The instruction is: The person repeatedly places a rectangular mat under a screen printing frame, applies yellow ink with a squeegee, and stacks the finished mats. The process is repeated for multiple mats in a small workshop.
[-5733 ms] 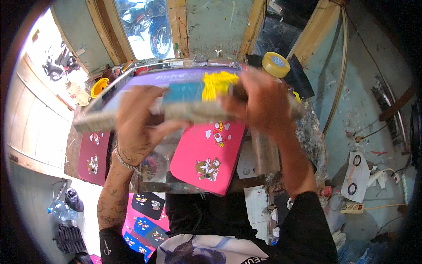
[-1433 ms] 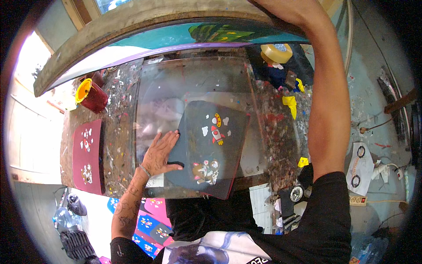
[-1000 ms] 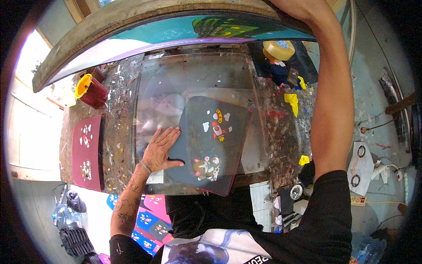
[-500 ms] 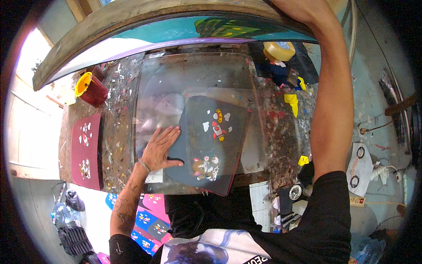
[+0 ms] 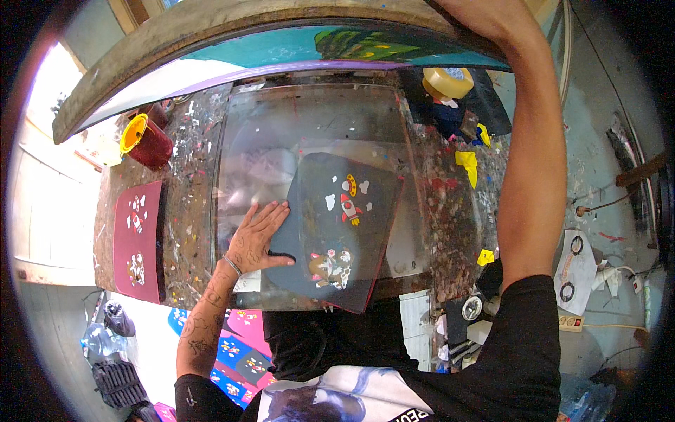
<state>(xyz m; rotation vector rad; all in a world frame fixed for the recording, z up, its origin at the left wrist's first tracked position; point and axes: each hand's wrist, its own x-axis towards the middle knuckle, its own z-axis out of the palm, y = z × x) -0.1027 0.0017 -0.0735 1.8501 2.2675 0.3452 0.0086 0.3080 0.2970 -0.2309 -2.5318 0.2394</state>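
My right hand (image 5: 470,10) reaches up at the top and grips the raised wooden printing frame (image 5: 211,28), whose teal and purple underside (image 5: 281,53) arches over the bench. Below it a clear plate (image 5: 295,126) lies on the paint-spattered bench. A dark sheet (image 5: 373,246) rests on the plate, printed with a rocket (image 5: 349,206) and a small cartoon figure (image 5: 330,266). My left hand (image 5: 256,235) lies flat with fingers spread on the sheet's left edge.
A red cup with a yellow rim (image 5: 148,141) stands at the bench's back left. A maroon printed sheet (image 5: 137,239) lies on the left end. A tape roll (image 5: 448,81) and yellow scraps (image 5: 467,158) sit at the right. Printed sheets (image 5: 239,352) lie on the floor.
Several seconds ago both hands held the frame low over the sheet. The frame is now lifted by my right hand alone, and my left hand has dropped onto the sheet, staying there through the last second.
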